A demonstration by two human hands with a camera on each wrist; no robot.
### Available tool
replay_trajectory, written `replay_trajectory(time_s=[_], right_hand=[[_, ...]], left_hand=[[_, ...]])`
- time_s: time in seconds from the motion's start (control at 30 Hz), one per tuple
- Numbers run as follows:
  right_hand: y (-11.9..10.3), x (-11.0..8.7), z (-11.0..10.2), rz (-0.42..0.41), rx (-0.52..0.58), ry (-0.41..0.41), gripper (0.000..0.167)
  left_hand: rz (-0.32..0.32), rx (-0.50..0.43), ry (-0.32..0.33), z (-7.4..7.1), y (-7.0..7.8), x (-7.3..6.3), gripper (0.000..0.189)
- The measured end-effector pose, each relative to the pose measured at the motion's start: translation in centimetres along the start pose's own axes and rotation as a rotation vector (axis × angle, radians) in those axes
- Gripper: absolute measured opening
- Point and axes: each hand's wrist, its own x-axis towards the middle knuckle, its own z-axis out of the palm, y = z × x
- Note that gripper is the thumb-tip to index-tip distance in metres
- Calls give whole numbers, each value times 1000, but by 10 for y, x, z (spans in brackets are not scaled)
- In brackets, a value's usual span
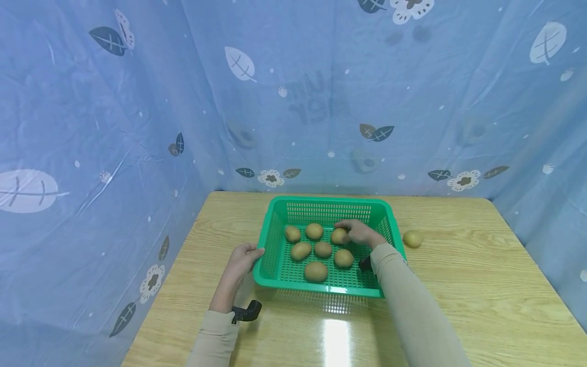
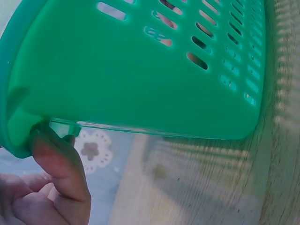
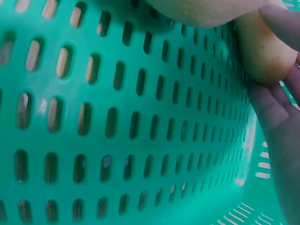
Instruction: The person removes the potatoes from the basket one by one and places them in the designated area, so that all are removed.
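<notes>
A green slotted plastic basket (image 1: 330, 291) stands on the wooden table with several potatoes spread over its floor. My left hand (image 1: 242, 260) grips the basket's left rim; in the left wrist view its fingers (image 2: 61, 164) hook the rim beside the green side wall. Inside the basket, toward the back right, my right hand (image 1: 362, 233) holds a potato (image 1: 338, 236) between thumb and fingers. The right wrist view shows this potato (image 3: 265, 47) low against the slotted floor, with another potato (image 3: 201, 11) close by. One more potato (image 1: 413, 238) lies on the table, right of the basket.
The wooden table (image 1: 481, 285) reaches out on both sides of the basket. Blue patterned curtains (image 1: 321, 102) hang along its back and sides. A black wrist camera (image 1: 247, 311) sticks out from the left wrist, near the basket's front left corner.
</notes>
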Motion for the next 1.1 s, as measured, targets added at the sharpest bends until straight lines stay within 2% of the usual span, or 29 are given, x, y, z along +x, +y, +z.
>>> replay_trajectory(time_s=[0.47,0.87,1.1], right_hand=[[-2,1,0,10,-81,35,50],[-6,1,-1,-42,-46,121,50],[-13,-1,-5,-93,1,135,52]], left_hand=[[11,13,-4,-2,2,-2,34],[5,10,-9,-2,1,-2,33],[11,20,-11,-2,-1,-1,35]])
